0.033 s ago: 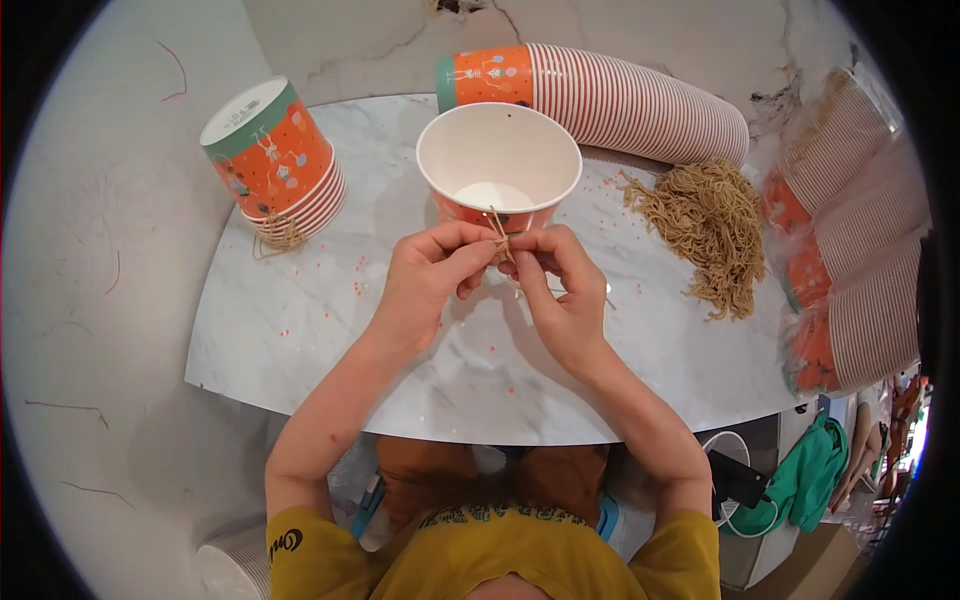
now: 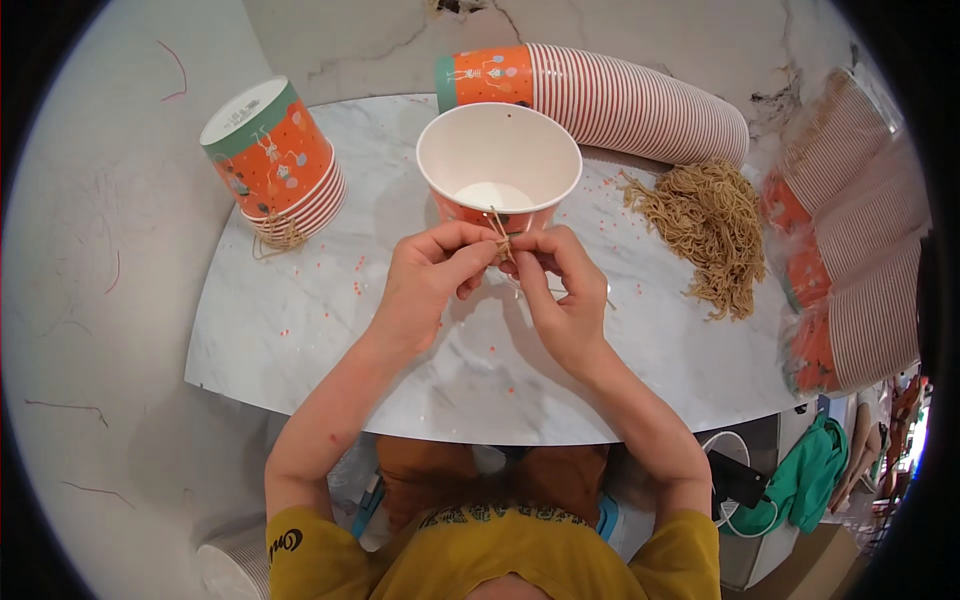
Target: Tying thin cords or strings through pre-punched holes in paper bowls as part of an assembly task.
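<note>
From the head camera, both hands meet just below the near rim of an upright paper cup standing toward the far middle of the marble tabletop: the left hand and the right hand each pinch an end of a short piece of tan twine that runs up to the cup's rim. It looks like a knot being tied, and it would likely go best with the pinch kept close to the knot and both ends pulled evenly — the thin-walled cup would tip or dent easily. The twine is rough and fibrous; a loose heap of twine lies toward the right edge. The cup is white inside, orange outside. A short stack of upturned cups sits at the far left corner, and a long ribbed sleeve of nested cups lies along the far edge — small orange specks dot the smooth, grey-veined marble.
</note>
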Demonstrator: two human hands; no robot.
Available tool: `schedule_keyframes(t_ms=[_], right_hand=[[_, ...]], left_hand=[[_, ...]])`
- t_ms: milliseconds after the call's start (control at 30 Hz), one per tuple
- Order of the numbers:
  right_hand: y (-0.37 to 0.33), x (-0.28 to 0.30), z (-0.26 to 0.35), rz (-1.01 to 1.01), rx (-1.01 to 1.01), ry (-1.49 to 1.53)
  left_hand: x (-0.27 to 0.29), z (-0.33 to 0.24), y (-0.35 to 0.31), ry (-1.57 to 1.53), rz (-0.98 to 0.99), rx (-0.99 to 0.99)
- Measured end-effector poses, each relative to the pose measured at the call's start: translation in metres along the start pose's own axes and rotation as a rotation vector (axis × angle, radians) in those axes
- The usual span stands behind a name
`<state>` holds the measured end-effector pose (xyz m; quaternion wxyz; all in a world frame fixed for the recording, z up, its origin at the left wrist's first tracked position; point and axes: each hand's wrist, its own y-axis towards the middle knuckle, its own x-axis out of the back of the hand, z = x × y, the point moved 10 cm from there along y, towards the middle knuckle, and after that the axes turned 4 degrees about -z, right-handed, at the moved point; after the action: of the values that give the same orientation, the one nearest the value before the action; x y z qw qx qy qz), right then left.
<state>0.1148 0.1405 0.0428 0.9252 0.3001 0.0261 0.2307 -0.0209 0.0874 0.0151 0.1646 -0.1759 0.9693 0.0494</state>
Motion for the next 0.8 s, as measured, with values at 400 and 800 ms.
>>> schedule_keyframes(t_ms=[400, 800], right_hand=[[0.001, 0.005, 0.009, -0.085, 0.134, -0.062], [-0.004, 0.003, -0.023, -0.062, -0.303, 0.242]], left_hand=[[-0.017, -0.036, -0.018, 0.542, -0.056, -0.554], [-0.009, -0.014, -0.01, 0.335, -0.051, -0.231]])
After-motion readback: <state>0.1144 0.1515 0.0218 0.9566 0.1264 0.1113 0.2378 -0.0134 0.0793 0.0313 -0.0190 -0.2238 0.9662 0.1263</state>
